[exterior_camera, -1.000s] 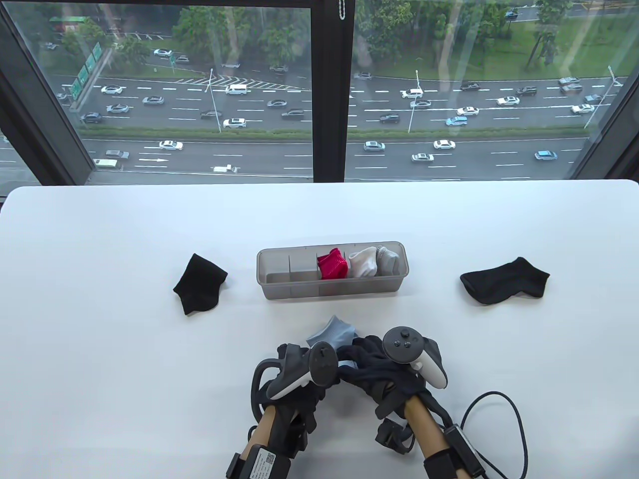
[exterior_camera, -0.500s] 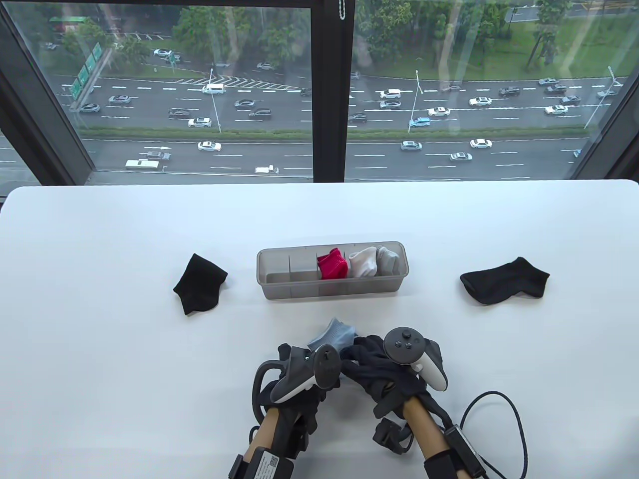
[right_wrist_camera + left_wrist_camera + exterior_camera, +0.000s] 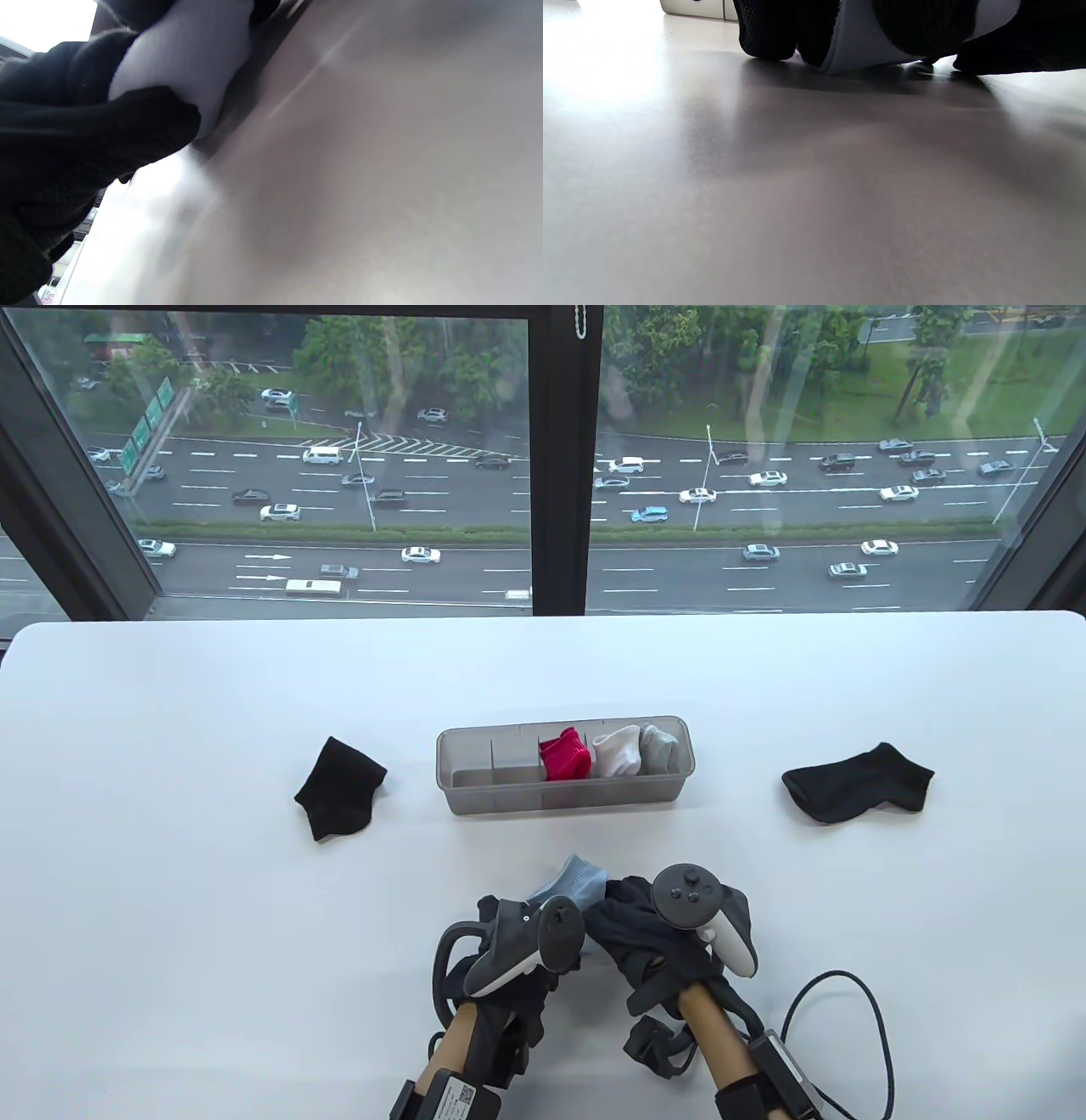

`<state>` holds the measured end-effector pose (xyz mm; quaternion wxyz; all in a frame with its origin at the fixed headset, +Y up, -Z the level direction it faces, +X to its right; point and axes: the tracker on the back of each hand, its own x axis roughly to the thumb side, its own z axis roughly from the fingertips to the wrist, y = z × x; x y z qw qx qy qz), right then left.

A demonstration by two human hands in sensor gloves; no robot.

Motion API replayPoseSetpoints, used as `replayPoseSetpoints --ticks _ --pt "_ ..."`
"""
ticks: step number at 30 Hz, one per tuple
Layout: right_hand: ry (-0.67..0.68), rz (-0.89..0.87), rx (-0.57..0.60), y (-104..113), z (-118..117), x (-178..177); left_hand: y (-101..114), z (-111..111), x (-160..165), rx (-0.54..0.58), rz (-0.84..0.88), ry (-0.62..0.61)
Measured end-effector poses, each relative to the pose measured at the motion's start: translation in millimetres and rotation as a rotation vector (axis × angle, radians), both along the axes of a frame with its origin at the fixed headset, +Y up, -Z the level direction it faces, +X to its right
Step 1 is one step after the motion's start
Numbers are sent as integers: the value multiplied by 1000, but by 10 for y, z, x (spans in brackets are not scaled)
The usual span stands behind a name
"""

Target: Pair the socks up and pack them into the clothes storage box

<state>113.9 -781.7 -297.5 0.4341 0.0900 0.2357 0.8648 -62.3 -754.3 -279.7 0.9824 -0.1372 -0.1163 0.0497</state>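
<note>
Two gloved hands sit close together at the near edge of the white table (image 3: pixel 170 712), both working on one light blue-grey sock bundle (image 3: pixel 570 879). The left hand (image 3: pixel 509 937) has its fingers curled round the bundle's near-left side; in the left wrist view its dark fingertips (image 3: pixel 768 34) press down at the tabletop with the pale fabric (image 3: pixel 857 42) between them. The right hand (image 3: pixel 649 933) grips the bundle from the right, and the right wrist view shows a gloved finger (image 3: pixel 140 123) wrapped under the pale roll (image 3: pixel 186 63). Whether the bundle is one sock or two cannot be told.

Just beyond the hands stands one grey storage box (image 3: pixel 475 797), divided into compartments. Three sock bundles fill its right part: one red (image 3: pixel 566 755), one white (image 3: pixel 617 752) and one grey (image 3: pixel 657 745) at the right end. The left compartments hold no socks.

Two black socks lie singly on the table, well apart: one black sock (image 3: pixel 339 787) left of the box, another black sock (image 3: pixel 859 784) far to its right.

One dark cable (image 3: pixel 874 1027) loops on the table beside the right wrist.
</note>
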Motion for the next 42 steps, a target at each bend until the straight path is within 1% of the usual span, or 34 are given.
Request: replayPoseSetpoints --ticks 1,3,4,6,7,8,10,13,15,16,17,19,22,23,24,26,27,29,30,32,33,34,36,38,39,42 --pt "37 -21 3 3 -6 16 0 -6 -10 -10 -2 4" --pt "103 -48 -34 -7 -14 28 -13 -15 -24 -35 9 1" --pt "106 -32 -44 -7 -16 32 -22 -16 -29 -55 10 -4" --pt "88 4 5 7 -25 27 -40 -18 -25 -99 3 -14" --pt "93 8 12 11 -27 22 -34 -17 -21 -91 5 -5" --pt "108 -6 -6 8 -32 17 -34 -21 -18 -64 2 9" --pt "94 -40 -42 -1 -35 18 -27 -11 -27 -54 -11 15" --pt "78 -42 -38 -13 -40 21 15 -5 -44 9 40 16" --pt "69 -31 -29 -12 -37 14 25 -2 -34 1 41 11" --pt "62 -14 -4 -10 -31 9 24 2 -31 4 19 10" --pt "65 -8 -3 -7 -28 7 20 -1 -32 5 3 7" --pt "106 8 -2 -6 -28 1 7 -6 -40 -37 15 -3" --pt "92 39 30 12 -35 6 -32 -10 -27 -130 3 -25" --pt "96 40 24 9 -32 6 -31 -12 -18 -129 -2 -12" --pt "105 19 7 3 -27 8 -34 -16 -9 -105 -14 0" --pt "76 -18 -26 -6 -17 7 -31 -15 4 -86 -43 -3" --pt "65 -21 -26 -8 -16 10 -28 -8 8 -72 -41 -3" --pt "37 -12 -19 -15 -11 29 -4 4 14 -2 -32 -7" --pt "31 -11 -15 -17 -9 35 13 6 23 9 -28 -7" --pt "20 9 -1 -11 9 36 35 5 33 5 -29 -4" --pt "5 37 34 9 23 37 34 4 39 -7 -57 -12" --pt "14 39 46 14 24 35 29 7 37 -10 -72 -14" --pt "104 91 98 42 31 14 16 2 23 -47 -98 -16" --pt "103 167 126 50 39 -3 -1 -2 11 -61 -81 -22" --pt "106 178 149 57 34 -17 -6 -6 7 -58 -84 -22" --pt "100 151 126 46 22 -36 -1 -15 -16 -29 -66 -8"
